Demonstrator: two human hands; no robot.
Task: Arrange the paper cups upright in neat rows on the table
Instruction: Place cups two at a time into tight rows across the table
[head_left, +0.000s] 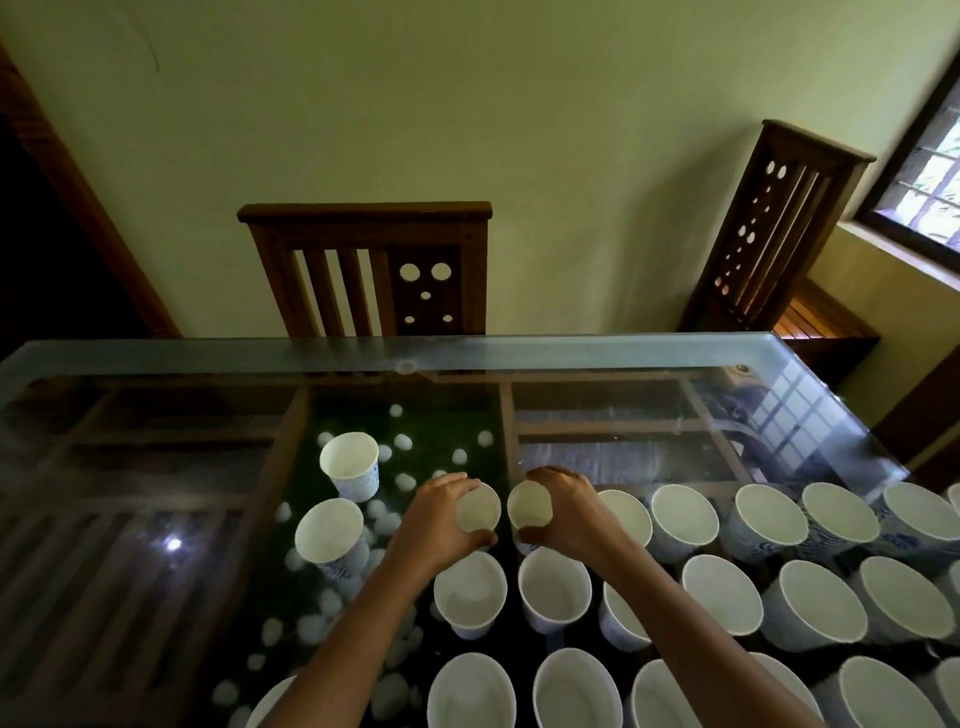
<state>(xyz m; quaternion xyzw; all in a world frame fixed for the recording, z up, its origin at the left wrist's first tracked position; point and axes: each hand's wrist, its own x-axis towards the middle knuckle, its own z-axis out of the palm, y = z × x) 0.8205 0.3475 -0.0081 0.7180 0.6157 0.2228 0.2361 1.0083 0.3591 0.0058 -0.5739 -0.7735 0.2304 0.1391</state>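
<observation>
Paper cups (555, 584), centre frame: left hand (441, 519) curls round one rim, right hand (571, 512) round its neighbour. Seat both flat, level with row at right.

The tabletop (156, 358) under your left hand (441, 512) and right hand (569, 512) is glossy, reflective glass. The paper cups (684, 514) beside your right hand look matt and smooth inside. Chair (363, 210) beyond both hands is dark wood, slight sheen.

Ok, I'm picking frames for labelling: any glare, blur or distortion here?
Head view: dim, lit from the window; its reflection and a small bright spot glare on the glass table; wide-angle lens tilts the chairs; cups look sharp.
</observation>
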